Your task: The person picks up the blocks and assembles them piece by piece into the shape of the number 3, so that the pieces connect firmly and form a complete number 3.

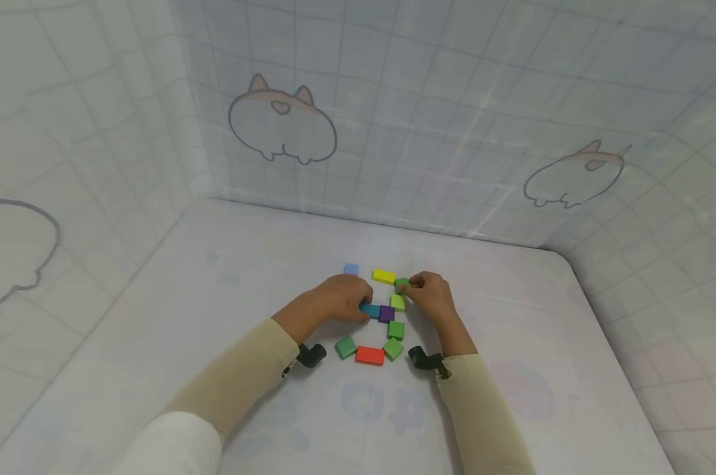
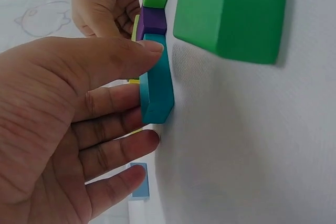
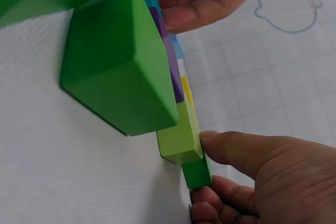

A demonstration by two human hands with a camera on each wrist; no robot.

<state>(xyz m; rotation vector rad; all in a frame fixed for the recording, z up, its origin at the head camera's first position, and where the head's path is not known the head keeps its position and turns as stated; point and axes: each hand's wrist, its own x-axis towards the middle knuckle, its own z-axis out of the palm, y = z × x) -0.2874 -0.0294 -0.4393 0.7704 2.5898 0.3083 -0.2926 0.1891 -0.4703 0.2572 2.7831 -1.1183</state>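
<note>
My left hand (image 1: 341,297) pinches a teal-blue block (image 2: 158,85) between thumb and fingers, its far end against a small purple block (image 1: 387,314). On the other side, my right hand (image 1: 431,293) has thumb and fingers about a green block (image 1: 401,284) beside the end of a yellow block (image 1: 384,276). A lime block (image 1: 397,303) lies between that green block and the purple one. Below the purple block, another green block (image 1: 396,330) continues the column. In the right wrist view, the held green block (image 3: 198,172) is partly hidden behind the lime one.
Nearer me, a tilted green block (image 1: 393,348), a red block (image 1: 370,355) and a darker green block (image 1: 346,348) form a curved row. A light blue block (image 1: 351,269) lies just beyond my left hand. Padded-looking walls (image 1: 393,132) enclose the white surface (image 1: 262,264).
</note>
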